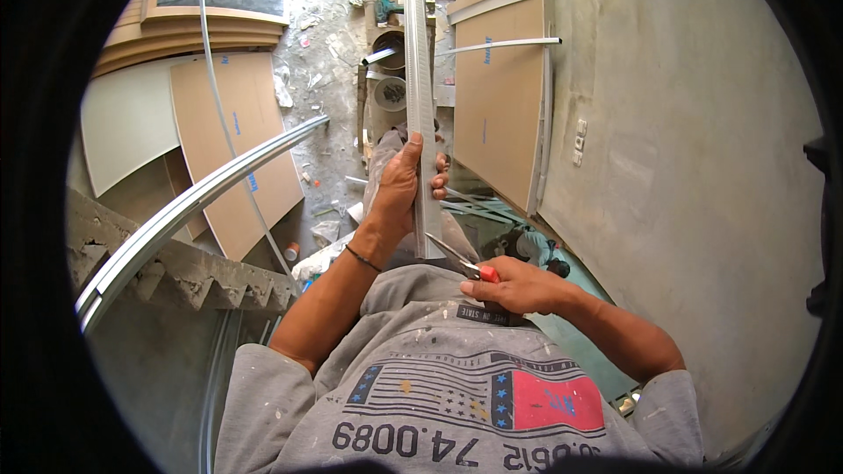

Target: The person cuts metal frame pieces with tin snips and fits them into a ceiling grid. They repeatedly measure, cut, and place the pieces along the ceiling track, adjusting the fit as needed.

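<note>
A long, thin metal strip with perforated flanges (417,61), probably a corner bead, stands in front of me and runs from my lap toward the far side. My left hand (406,180) is wrapped round it, thumb on the near face and fingertips showing on its right side. In my right hand (520,285), close to my belly, are tin snips (471,267) with a red handle. Their blades point up and left, and the tips lie at the strip's lower end. Whether the blades touch the metal I cannot tell.
Brown board sheets lean at left (233,132) and right (499,96). A galvanized channel (211,184) slants across the left, above a jagged concrete edge (176,272). A bucket (390,107) and a green power tool (383,9) sit ahead. A bare wall (667,123) rises at right.
</note>
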`<state>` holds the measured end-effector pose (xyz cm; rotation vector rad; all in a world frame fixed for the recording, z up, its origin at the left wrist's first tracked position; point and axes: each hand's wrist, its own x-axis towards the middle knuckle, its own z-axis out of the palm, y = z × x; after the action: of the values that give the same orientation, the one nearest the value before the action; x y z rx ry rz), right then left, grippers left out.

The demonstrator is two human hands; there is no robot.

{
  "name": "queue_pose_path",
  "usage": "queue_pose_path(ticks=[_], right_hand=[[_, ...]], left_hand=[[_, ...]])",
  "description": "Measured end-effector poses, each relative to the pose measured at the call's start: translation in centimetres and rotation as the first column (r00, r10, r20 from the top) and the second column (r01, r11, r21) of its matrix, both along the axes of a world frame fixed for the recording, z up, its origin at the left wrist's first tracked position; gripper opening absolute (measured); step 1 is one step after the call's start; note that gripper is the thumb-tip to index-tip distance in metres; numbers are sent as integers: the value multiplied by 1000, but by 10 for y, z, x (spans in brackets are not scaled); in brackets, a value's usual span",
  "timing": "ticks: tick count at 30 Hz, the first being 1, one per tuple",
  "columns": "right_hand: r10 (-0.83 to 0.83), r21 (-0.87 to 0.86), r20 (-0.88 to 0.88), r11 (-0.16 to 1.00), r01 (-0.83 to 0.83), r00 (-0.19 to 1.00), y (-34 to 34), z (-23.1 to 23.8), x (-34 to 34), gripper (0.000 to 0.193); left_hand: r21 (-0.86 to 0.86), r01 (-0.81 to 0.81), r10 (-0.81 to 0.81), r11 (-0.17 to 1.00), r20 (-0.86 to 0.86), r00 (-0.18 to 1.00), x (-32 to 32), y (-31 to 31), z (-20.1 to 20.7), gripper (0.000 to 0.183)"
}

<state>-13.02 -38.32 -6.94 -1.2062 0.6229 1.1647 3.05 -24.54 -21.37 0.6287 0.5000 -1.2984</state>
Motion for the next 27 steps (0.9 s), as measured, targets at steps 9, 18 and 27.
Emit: queue_pose_path(ticks=[9, 18, 27], right_hand=[[81, 337, -97, 941, -44, 992, -40, -32, 38, 51], [39, 359, -231, 932, 48, 972, -23, -36, 55, 46], [455, 206, 41, 867, -453, 889, -42, -40, 100, 61]], left_hand=[[117, 94, -108, 989, 119, 987, 30, 1, 5, 37], [356, 158, -260, 921, 261, 929, 43, 5, 16, 39], [431, 227, -365, 873, 271, 891, 46, 12, 17, 39]])
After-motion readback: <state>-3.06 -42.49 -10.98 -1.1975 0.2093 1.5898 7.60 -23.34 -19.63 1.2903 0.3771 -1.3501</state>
